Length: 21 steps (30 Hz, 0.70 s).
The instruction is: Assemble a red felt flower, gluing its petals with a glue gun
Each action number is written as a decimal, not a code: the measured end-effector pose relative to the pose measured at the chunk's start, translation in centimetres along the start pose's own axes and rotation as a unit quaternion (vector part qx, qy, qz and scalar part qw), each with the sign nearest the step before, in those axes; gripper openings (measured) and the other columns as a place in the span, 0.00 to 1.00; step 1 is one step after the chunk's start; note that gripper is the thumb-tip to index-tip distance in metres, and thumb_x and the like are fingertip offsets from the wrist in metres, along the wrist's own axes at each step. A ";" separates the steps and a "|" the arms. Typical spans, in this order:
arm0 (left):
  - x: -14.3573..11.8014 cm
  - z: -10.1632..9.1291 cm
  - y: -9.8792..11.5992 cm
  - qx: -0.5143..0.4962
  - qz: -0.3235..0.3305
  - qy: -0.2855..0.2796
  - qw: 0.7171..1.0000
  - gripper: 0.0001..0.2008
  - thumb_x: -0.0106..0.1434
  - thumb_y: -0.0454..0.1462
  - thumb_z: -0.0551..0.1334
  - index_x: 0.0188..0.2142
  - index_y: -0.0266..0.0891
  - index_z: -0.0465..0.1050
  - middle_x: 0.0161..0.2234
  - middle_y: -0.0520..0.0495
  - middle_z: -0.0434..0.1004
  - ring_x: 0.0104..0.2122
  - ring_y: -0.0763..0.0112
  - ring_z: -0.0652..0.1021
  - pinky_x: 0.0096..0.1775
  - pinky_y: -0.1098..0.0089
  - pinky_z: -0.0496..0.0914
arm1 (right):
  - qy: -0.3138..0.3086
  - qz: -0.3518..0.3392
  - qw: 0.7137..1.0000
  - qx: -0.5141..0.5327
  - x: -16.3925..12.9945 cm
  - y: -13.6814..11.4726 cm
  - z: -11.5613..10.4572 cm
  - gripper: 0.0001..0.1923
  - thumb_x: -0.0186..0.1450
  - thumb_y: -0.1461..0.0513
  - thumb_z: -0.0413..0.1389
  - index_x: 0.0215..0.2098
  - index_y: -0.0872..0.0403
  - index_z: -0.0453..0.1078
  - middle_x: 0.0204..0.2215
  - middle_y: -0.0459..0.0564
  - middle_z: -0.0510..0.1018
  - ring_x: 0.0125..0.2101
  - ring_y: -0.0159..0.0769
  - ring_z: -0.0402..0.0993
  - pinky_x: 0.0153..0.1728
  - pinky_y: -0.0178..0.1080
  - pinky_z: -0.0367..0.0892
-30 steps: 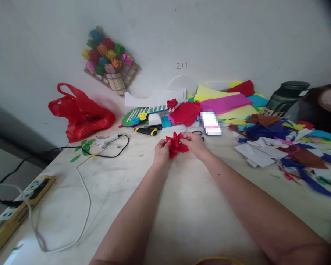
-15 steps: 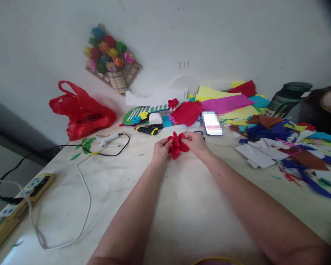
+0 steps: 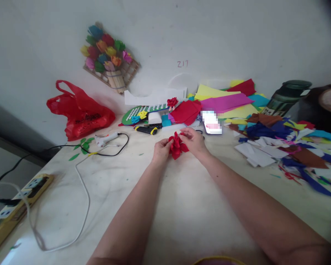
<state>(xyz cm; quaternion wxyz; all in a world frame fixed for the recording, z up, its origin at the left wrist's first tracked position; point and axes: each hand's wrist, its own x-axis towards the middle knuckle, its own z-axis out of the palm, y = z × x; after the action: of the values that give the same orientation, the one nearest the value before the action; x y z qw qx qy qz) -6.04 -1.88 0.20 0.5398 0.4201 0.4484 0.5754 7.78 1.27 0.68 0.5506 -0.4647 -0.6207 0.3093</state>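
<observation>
A red paper flower is held between both hands above the pale marble table. My left hand grips its left side. My right hand pinches the petals on its right and top. Just behind the hands lie a stack of red paper, a small finished red flower and a black and yellow cutter.
A white glue gun with a black cord lies left of the hands, beside green paper leaves. A red plastic bag sits at the far left, a power strip at the table's left edge. Coloured paper scraps and a dark flask fill the right.
My right hand has shifted slightly up and over the flower's top petals. The flower has turned a little between the fingers; my left hand keeps its hold.
</observation>
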 end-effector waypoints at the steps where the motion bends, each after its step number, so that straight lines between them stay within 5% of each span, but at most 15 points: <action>1: -0.1 0.0 0.0 0.002 0.001 -0.001 1.000 0.20 0.42 0.50 0.70 0.22 0.35 0.71 0.18 0.53 0.68 0.19 0.78 0.66 0.25 0.73 0.61 | -0.002 0.010 1.000 0.009 0.0 0.0 0.0 0.13 0.55 0.57 0.56 0.38 0.52 0.71 0.31 0.50 0.78 0.34 0.39 0.75 0.39 0.44 0.70; 21: 0.3 -0.3 -0.7 0.036 0.035 -0.017 0.999 0.19 0.46 0.50 0.69 0.23 0.34 0.73 0.19 0.51 0.70 0.21 0.76 0.66 0.25 0.73 0.60 | -0.024 0.022 0.999 0.039 0.2 0.1 -0.1 0.11 0.53 0.62 0.55 0.36 0.53 0.71 0.30 0.50 0.79 0.34 0.38 0.76 0.38 0.43 0.71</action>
<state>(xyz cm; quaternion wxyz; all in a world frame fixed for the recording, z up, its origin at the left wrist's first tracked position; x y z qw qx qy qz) -6.18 -1.56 -0.52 0.5115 0.4642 0.4450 0.5699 7.90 1.46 0.68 0.5459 -0.4491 -0.6107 0.3568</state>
